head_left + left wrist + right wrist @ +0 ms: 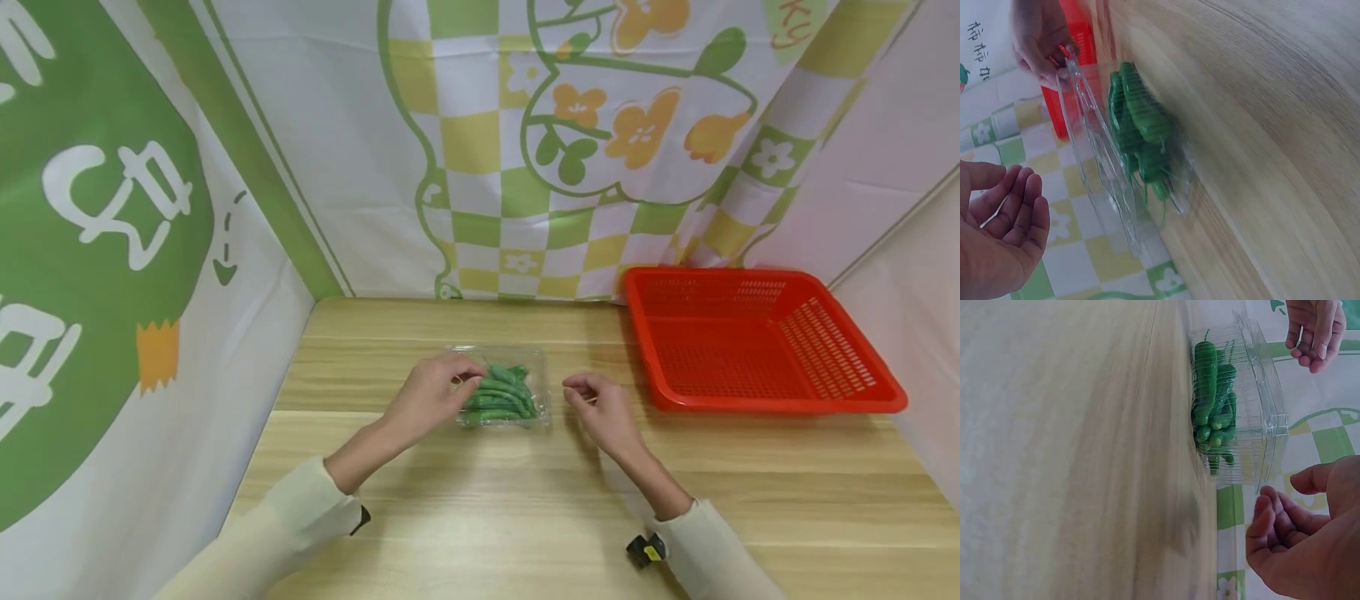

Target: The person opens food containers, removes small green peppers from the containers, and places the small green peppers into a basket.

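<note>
A clear plastic box [543,367] stands on the wooden table, holding several long green peppers [504,393]. In the left wrist view the box's clear rims [1094,150] stand slightly apart along one side, with the peppers [1144,115] below them. My left hand [435,387] hovers over the box's left side, fingers loosely curled around nothing. Just off the right side of the box is my right hand [609,421]. Seen from the right wrist, its fingertips are close to the box's corner, the thumb held apart from loosely bent fingers [1266,519].
A red plastic basket [652,367] with slotted walls sits at the table's back right. Behind the table hangs a printed cloth [468,142] with green and yellow checks. Another green and white cloth [247,308] borders the left side.
</note>
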Demonstrator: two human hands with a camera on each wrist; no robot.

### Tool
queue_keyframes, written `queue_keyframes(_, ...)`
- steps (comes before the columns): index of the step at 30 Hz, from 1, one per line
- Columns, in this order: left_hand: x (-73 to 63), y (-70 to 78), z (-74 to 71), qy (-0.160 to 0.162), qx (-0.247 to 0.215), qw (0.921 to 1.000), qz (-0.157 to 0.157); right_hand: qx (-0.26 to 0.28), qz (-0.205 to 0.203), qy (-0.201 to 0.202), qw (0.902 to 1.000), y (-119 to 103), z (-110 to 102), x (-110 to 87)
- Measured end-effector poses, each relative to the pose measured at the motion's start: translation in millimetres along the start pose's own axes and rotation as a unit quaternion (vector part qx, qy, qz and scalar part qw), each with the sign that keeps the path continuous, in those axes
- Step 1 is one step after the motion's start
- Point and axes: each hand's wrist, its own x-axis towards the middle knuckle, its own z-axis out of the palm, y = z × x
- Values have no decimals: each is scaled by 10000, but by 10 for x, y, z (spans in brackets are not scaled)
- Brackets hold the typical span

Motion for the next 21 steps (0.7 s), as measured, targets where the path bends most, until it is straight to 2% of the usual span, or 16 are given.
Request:
queue_keyframes(4, 40, 66, 88, -165, 350, 9990, 239, 207, 411, -387, 9982, 38, 3, -15)
queue_keyframes(7, 80, 110, 158, -315, 595, 9968, 427, 551, 840, -588, 9932, 62, 11, -43)
queue_keyframes(11, 146, 158, 250, -439, 711, 9945, 624, 1244, 1395, -893, 9783, 75, 38, -72)
queue_keyframes(14, 197, 202, 314, -529, 752, 9934, 686, 1492, 1642, -1180, 9679, 83, 49, -87)
queue_keyframes(21, 250, 272, 463, -907, 1036, 9869, 837, 2081, 1805, -1847, 9434, 121, 40, -120)
